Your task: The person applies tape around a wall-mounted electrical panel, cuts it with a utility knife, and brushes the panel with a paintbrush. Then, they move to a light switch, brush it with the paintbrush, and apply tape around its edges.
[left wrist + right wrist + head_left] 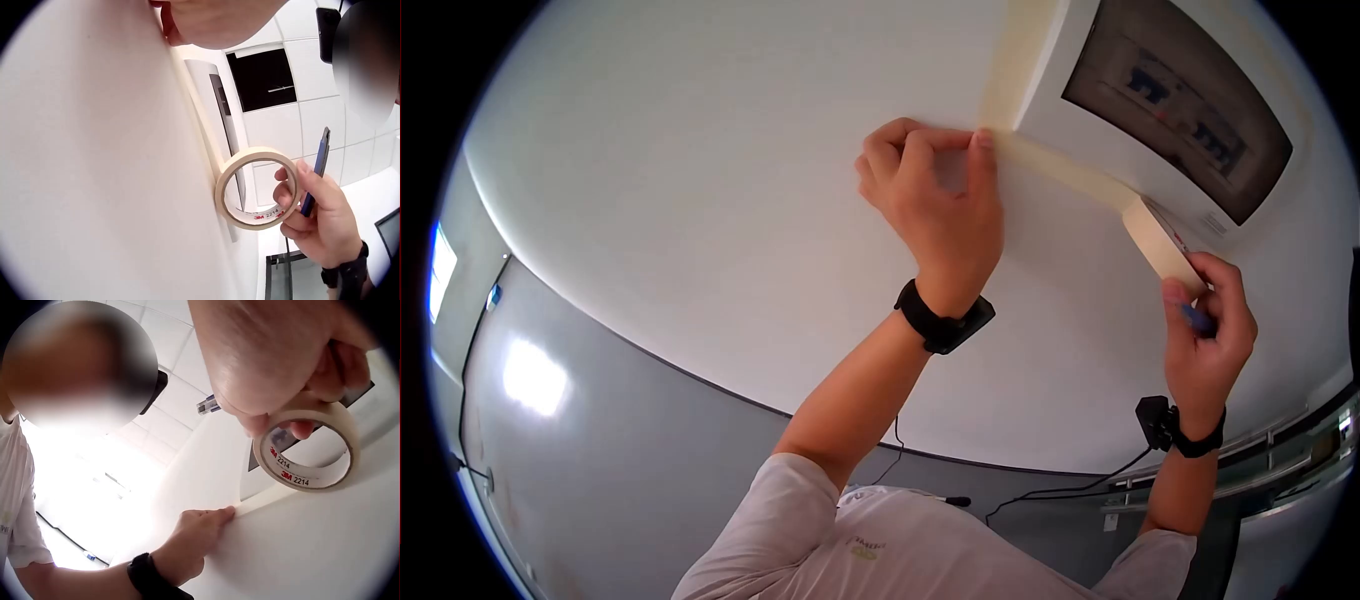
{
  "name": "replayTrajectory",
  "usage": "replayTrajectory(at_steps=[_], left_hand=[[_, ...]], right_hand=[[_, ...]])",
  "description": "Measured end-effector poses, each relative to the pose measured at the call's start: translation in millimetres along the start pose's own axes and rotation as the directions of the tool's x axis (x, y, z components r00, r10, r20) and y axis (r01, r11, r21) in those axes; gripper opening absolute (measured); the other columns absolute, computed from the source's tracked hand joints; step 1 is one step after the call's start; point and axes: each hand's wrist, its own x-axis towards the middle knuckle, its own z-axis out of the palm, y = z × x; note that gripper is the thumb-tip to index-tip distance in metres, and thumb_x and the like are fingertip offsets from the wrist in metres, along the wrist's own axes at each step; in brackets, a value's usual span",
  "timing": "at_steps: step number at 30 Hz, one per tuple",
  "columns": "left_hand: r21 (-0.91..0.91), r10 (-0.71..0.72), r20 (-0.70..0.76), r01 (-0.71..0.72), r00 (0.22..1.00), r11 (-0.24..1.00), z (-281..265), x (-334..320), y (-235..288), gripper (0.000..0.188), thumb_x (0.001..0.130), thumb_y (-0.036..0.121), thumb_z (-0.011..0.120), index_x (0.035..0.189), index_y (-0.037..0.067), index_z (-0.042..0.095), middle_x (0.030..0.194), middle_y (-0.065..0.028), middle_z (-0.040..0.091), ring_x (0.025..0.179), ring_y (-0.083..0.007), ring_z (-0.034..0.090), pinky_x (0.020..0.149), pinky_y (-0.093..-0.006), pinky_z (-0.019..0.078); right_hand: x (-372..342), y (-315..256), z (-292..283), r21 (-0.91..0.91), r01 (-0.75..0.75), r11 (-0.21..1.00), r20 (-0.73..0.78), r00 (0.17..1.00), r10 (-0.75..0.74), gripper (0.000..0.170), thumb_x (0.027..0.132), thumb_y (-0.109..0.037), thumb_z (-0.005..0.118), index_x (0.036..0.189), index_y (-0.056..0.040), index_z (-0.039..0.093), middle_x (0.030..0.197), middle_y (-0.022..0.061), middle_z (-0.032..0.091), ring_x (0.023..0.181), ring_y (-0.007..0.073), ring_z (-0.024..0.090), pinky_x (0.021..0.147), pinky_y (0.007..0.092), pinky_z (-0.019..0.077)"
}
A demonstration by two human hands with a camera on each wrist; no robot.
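Note:
My left hand is at the lower left corner of a white wall-mounted breaker box, thumb and index fingertips together on the end of a strip of masking tape. The strip runs taut along the box's lower edge to the tape roll. With thumb and fingers, my right hand grips that cream roll, marked 3M 2214 inside, its edge right by the wall. A blue utility knife is tucked in the same hand, sticking out beside the thumb.
Another tape strip runs up the box's left side on the white wall. The box has a dark see-through window. Black cables hang near my body. Metal rails stand at the lower right.

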Motion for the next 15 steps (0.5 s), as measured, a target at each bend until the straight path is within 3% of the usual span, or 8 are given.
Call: replayTrajectory(at_steps=[3, 5, 11, 15], left_hand=[[0.028, 0.011, -0.003, -0.011, 1.000, 1.000, 1.6, 4.0, -0.3, 0.015, 0.093, 0.020, 0.085, 0.093, 0.013, 0.072, 0.118, -0.0059, 0.060, 0.112, -0.0288, 0.051, 0.100, -0.0461, 0.0361], [0.048, 0.011, 0.004, -0.011, 1.000, 0.999, 0.5, 4.0, 1.7, 0.015, 0.094, 0.019, 0.085, 0.093, 0.012, 0.072, 0.118, -0.0058, 0.060, 0.110, -0.0290, 0.051, 0.099, -0.0452, 0.0358], [0.052, 0.012, 0.011, -0.012, 1.000, 0.999, -9.8, 3.2, 2.3, 0.015, 0.094, 0.018, 0.084, 0.093, 0.012, 0.071, 0.118, -0.0069, 0.060, 0.110, -0.0293, 0.051, 0.099, -0.0451, 0.0360], [0.069, 0.036, -0.001, -0.036, 0.999, 0.997, -15.9, 5.1, 7.2, 0.014, 0.094, 0.018, 0.084, 0.094, 0.011, 0.072, 0.118, -0.0075, 0.060, 0.110, -0.0297, 0.051, 0.099, -0.0456, 0.0363]], right_hand=[[4.8, -2.5, 3.0, -0.122, 0.114, 0.986, -0.008, 0.993, -0.116, 0.030, 0.099, -0.018, 0.085, 0.119, -0.0009, 0.072, 0.093, 0.0087, 0.075, 0.062, 0.0163, 0.056, 0.055, 0.0272, 0.0401], [7.5, -7.9, 2.3, -0.162, 0.159, 0.974, 0.001, 0.987, -0.161, 0.030, 0.099, -0.018, 0.085, 0.118, -0.0011, 0.072, 0.093, 0.0113, 0.074, 0.065, 0.0221, 0.064, 0.056, 0.0291, 0.0451], [4.3, -10.3, 6.1, -0.180, 0.226, 0.957, 0.005, 0.973, -0.229, 0.030, 0.099, -0.021, 0.085, 0.117, -0.0018, 0.071, 0.095, 0.0150, 0.074, 0.076, 0.0330, 0.073, 0.062, 0.0352, 0.0545], [4.2, -10.8, 3.1, -0.134, 0.242, 0.961, 0.003, 0.970, -0.244, 0.030, 0.099, -0.021, 0.085, 0.117, -0.0013, 0.071, 0.096, 0.0150, 0.074, 0.075, 0.0322, 0.073, 0.061, 0.0357, 0.0545]])
